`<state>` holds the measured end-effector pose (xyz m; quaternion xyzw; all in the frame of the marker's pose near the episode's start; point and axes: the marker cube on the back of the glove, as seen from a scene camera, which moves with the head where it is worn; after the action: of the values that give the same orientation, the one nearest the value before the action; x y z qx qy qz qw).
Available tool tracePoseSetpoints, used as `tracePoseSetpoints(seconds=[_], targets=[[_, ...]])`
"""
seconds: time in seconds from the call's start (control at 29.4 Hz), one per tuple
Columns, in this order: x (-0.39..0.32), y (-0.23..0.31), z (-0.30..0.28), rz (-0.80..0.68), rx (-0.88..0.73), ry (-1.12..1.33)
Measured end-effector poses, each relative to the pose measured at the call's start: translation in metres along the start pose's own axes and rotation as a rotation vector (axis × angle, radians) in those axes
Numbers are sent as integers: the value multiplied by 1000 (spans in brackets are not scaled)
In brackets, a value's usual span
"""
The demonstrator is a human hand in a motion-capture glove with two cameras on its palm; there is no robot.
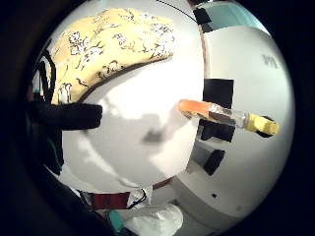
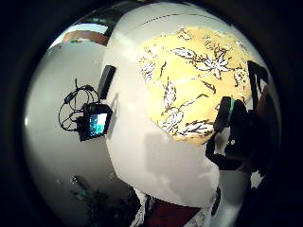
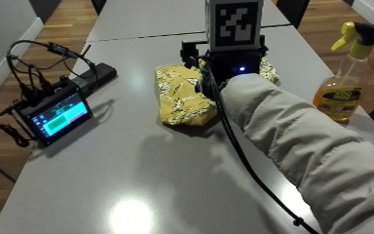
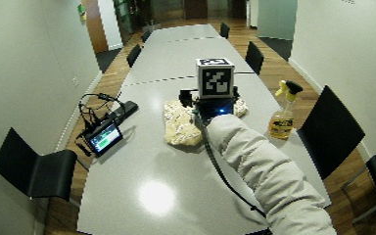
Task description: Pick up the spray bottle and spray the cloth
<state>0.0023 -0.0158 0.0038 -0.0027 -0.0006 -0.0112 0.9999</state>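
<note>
A yellow cloth with a dark floral print [image 3: 180, 97] lies crumpled on the grey table [image 3: 141, 170] near its middle. My gloved right hand [image 3: 229, 68] hovers over the cloth's right half, at the end of a pale padded sleeve, and holds nothing. One black finger [image 1: 69, 115] sticks out straight beside the cloth [image 1: 113, 44]. The spray bottle [image 3: 343, 92], amber liquid with a yellow and black trigger head, stands upright to the hand's right near the table edge, apart from the hand. In the little finger side palm view the spray bottle [image 1: 226, 117] shows beyond the tabletop.
A small screen on a stand [image 3: 54, 114] with a tangle of cables sits at the table's left side, with a black bar [image 3: 99, 75] behind it. Black chairs [image 4: 335, 129] line both long sides of the table.
</note>
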Motion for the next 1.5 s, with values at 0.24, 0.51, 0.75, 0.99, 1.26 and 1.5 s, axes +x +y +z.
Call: tracePoseSetpoints(seconds=[0.24, 0.51, 0.75, 0.99, 1.26, 1.5], targets=[[-5, -7, 0, -18, -5, 34], [-8, 16, -26, 43, 49, 55], [-24, 44, -35, 15, 69, 5], [43, 117, -48, -303, 338, -659], [160, 103, -3, -73, 625, -1138], [180, 47, 40, -46, 528, -1090]])
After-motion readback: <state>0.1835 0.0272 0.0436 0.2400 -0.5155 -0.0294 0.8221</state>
